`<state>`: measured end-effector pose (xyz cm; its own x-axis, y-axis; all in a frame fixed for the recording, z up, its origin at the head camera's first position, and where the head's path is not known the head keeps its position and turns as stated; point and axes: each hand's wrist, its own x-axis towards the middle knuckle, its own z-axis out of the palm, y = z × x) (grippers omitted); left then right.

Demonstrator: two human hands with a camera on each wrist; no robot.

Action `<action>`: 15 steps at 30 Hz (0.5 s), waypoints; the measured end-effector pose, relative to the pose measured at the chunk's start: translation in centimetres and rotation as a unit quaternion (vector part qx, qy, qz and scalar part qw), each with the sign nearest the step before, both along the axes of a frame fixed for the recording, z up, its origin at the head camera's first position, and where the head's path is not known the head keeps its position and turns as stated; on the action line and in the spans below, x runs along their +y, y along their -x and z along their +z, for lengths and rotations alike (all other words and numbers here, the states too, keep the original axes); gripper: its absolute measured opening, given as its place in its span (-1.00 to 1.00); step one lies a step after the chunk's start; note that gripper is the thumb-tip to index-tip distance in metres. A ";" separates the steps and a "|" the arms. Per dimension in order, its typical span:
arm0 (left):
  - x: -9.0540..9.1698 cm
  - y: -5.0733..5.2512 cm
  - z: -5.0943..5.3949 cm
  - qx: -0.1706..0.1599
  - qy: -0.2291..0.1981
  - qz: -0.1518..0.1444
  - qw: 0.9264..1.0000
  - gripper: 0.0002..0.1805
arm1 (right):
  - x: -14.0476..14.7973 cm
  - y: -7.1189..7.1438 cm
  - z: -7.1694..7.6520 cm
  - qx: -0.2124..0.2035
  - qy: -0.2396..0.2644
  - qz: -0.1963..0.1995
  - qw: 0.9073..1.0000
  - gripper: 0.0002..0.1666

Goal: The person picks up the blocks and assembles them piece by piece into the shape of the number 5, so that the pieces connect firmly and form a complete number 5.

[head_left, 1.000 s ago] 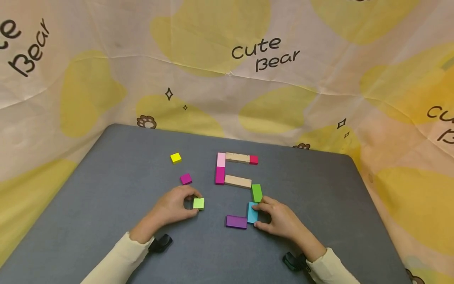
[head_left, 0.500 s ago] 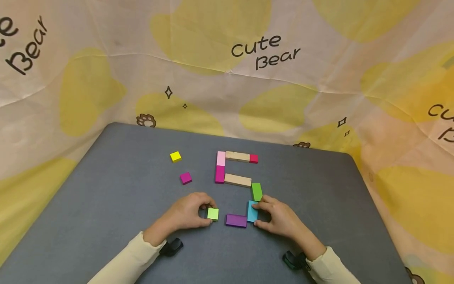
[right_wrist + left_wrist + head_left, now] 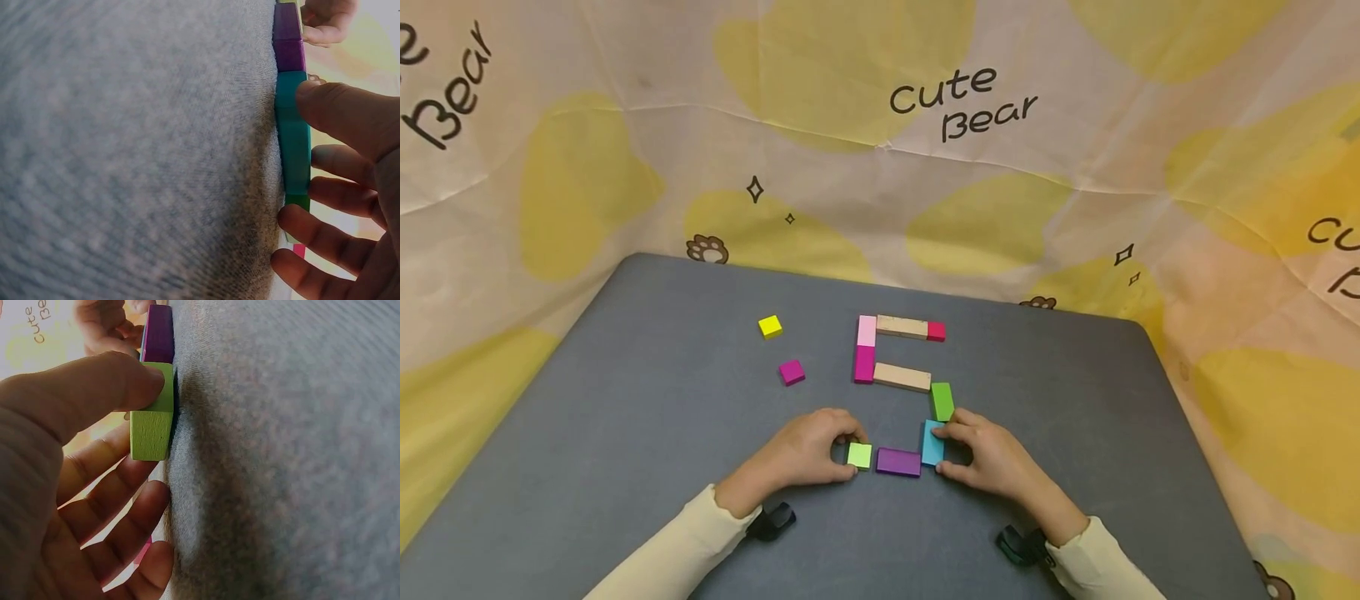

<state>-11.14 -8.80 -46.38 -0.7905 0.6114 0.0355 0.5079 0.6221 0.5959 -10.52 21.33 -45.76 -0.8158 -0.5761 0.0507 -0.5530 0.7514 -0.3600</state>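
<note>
My left hand [image 3: 805, 448] pinches a small lime-green block [image 3: 860, 455] between thumb and fingers, just left of a purple block [image 3: 898, 462]; a narrow gap parts the two in the head view. The thumb presses the near side of the lime-green block [image 3: 152, 434] in the left wrist view. My right hand [image 3: 996, 454] holds a blue block [image 3: 932, 442] by its ends, with the thumb at the near end. That blue block [image 3: 292, 134] touches the purple block's right end. A green block [image 3: 942, 402] adjoins its far end.
Farther back, two wooden blocks [image 3: 902, 377], a magenta block [image 3: 864, 365], a pink block [image 3: 867, 331] and a red cube [image 3: 936, 332] join in a bent line. A loose yellow block [image 3: 770, 327] and magenta cube [image 3: 792, 372] lie left on the grey table [image 3: 625, 400].
My left hand has carried the lime-green block right and toward the near side, up close to the purple block. The right hand has stayed on the blue block.
</note>
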 end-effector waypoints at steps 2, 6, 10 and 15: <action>0.0 0.0 -0.1 0.000 0.001 0.000 1.000 -0.71 | 0.0 0.0 0.0 0.004 0.002 0.001 1.000 -0.52; 0.1 0.0 -0.1 0.000 0.003 0.002 1.000 -0.71 | 0.1 0.1 -0.1 0.011 0.007 0.002 1.000 -0.51; 0.3 -0.1 -0.1 0.005 0.007 0.000 1.000 -0.70 | 0.1 0.1 -0.2 0.018 0.010 0.007 1.000 -0.52; 0.3 -0.1 -0.3 0.005 0.005 -0.004 1.000 -0.69 | 0.1 0.0 -0.3 0.023 0.013 0.009 1.000 -0.52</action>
